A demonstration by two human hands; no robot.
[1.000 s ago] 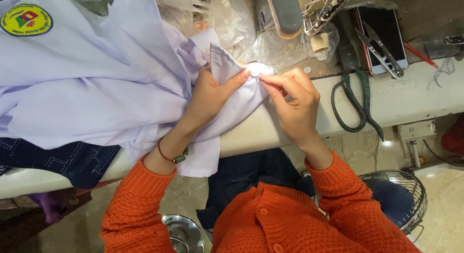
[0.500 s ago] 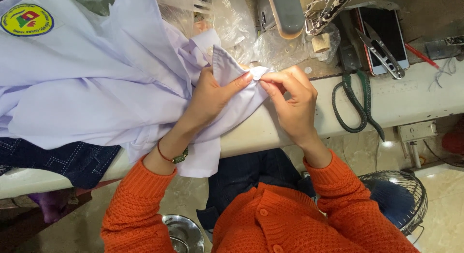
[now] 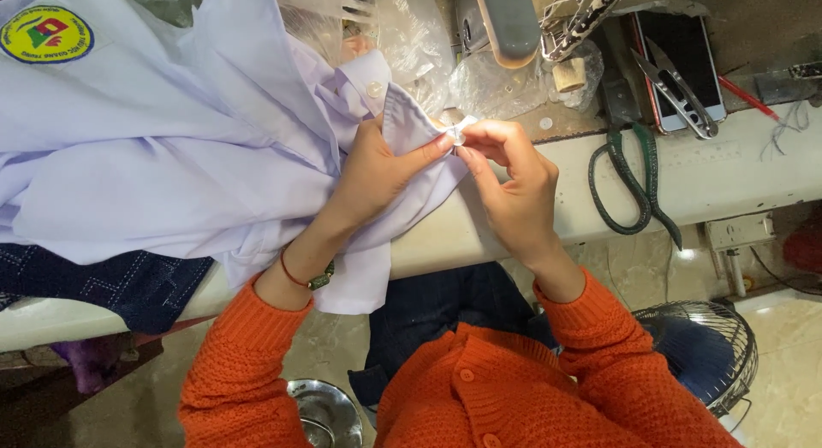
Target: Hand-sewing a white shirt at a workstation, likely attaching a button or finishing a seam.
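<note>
Head view: person in an orange knit cardigan [image 3: 514, 388] seated at a sewing bench [image 3: 728, 178], working a pale lilac shirt [image 3: 171, 157].

- Left hand [image 3: 377, 170]: fingers closed on a folded shirt edge, cuff or collar tip, can't tell which. Thumb reaches the small white bit [image 3: 460, 133] at the tip.
- Right hand [image 3: 514, 178]: thumb and forefinger pinched shut on that same white bit, looks like a button or folded corner, too small to tell. Both hands meet there, fingertips touching.
- Shirt: bulk spread over the bench to the person's left, one tail hanging off the front edge. Yellow round badge [image 3: 47, 34] at far upper left. A white button [image 3: 374, 89] shows on a placket just above the left hand.
- Around: sewing machine head [image 3: 505, 20] above the hands, crumpled clear plastic [image 3: 411, 37] beside it, phone [image 3: 681, 67] with thread snips [image 3: 676, 88] lying on it, green-handled shears [image 3: 634, 187] just right of the right hand, red pen [image 3: 749, 97] further right. Fan [image 3: 706, 354] and a steel bowl [image 3: 325, 414] on the floor.

Step in hand, as judged: fine finger work at the corner, turning it out or checking a button. Next move calls for a steady two-hand pinch, fabric kept taut and held just off the bench.
</note>
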